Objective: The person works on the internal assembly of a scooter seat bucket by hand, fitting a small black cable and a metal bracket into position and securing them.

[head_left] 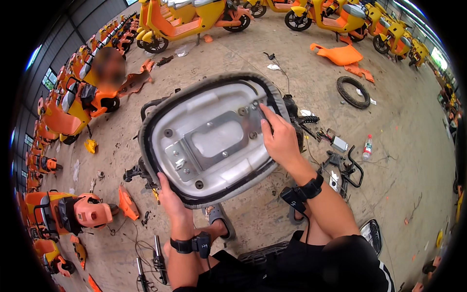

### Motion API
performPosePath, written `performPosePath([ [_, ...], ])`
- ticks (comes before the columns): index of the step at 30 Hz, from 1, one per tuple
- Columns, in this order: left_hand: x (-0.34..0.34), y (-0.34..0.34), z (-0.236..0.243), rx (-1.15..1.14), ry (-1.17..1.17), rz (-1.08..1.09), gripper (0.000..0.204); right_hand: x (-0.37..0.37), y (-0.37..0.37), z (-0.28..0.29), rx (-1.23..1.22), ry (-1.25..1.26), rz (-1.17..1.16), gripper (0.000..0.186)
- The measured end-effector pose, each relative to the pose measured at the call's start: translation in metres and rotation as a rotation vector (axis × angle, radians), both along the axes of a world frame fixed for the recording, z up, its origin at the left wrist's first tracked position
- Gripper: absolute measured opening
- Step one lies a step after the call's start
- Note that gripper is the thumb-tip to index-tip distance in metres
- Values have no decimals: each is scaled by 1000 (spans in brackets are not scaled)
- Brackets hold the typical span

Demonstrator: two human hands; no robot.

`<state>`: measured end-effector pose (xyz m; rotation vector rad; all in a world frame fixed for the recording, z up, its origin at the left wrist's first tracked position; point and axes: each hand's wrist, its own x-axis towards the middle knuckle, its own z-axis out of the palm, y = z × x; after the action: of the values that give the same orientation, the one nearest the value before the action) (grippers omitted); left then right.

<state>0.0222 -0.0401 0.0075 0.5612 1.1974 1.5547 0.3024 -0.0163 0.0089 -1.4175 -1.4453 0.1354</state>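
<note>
A scooter seat (160, 114) is turned underside up in front of me, tilted, with a dark padded rim around a pale plastic base. A metal bracket (210, 124) with several bolts lies across that base. My left hand (174, 200) is closed on the near left edge, its thumb over the rim and its other fingers hidden below. At the right end, my right hand (282, 138) lies over the rim. Its thumb and index finger reach in beside the end of the bracket, and the remaining fingers are mostly hidden.
Partly hidden scooter parts stand beneath the seat. Right of it lie a tyre (353, 92), a plastic bottle (367, 147), a silver box (339, 143) and a black tube frame (354, 168). Shock absorbers (159, 260) and orange panels (128, 201) are at left. Yellow-orange scooters (194, 22) line the back.
</note>
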Motion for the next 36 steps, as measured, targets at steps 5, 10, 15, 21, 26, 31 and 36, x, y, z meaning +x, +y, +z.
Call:
performPosePath([
  [5,8,-1,-9,-53,71,-12,51,-2,-2,4,-135,-62,-75,34],
  [10,5,-3,-9,-3,23,-42,53,5,-11,6,-65,-163,-133,36],
  [15,0,4,-8,109,-76,56,46,19,-12,-3,-145,-189,-83,34],
  [21,2,3,-10,94,-24,-14,54,17,-5,-9,-81,-102,-39,35],
  [26,3,1,-7,83,-16,2,54,16,0,-11,-74,-108,4,36],
  [31,4,2,-4,71,-37,11,52,16,-1,-5,-187,-203,-44,37],
  [36,6,0,0,91,-60,30,48,18,-4,-4,-228,-248,-51,38],
])
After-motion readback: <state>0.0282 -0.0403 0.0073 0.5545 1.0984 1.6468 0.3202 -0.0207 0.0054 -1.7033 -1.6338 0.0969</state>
